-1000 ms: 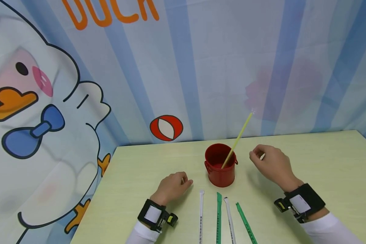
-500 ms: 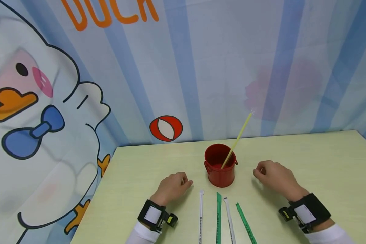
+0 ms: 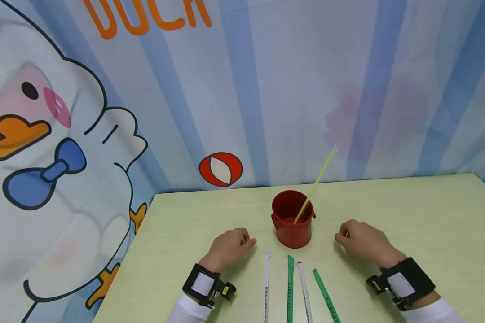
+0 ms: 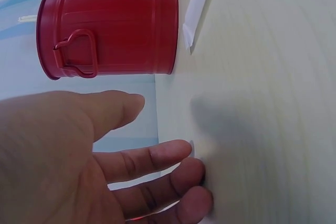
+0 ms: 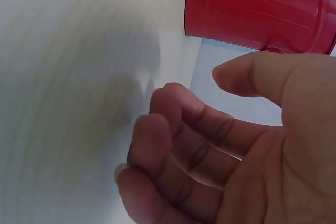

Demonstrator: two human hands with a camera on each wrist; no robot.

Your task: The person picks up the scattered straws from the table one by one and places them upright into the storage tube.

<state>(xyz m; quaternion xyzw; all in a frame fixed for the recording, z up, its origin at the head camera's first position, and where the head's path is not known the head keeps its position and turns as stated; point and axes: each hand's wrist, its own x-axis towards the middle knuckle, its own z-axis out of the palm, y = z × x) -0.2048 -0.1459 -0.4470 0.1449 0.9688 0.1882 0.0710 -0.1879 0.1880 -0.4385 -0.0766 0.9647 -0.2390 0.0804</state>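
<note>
Bucket (image 3: 293, 235) probably light, stiff, best gripped round its middle; left hand (image 3: 226, 248) and right hand (image 3: 367, 243) relaxed, apart, empty.

We see a red bucket (image 3: 293, 235) with looped side handles, upright on the pale table (image 3: 210, 206), between the left hand (image 3: 228, 246) and the right hand (image 3: 363, 242) and apart from both. In it we find a thin yellow straw (image 3: 316, 185) leaning right, its clear-tipped top well above the rim. Before the bucket we have, lying apart from left to right, a white-wrapped straw (image 3: 266, 287), a green-wrapped straw (image 3: 290, 287), another white-wrapped straw (image 3: 305, 289) and another green-wrapped straw (image 3: 326, 295), all printed in dark marks.
</note>
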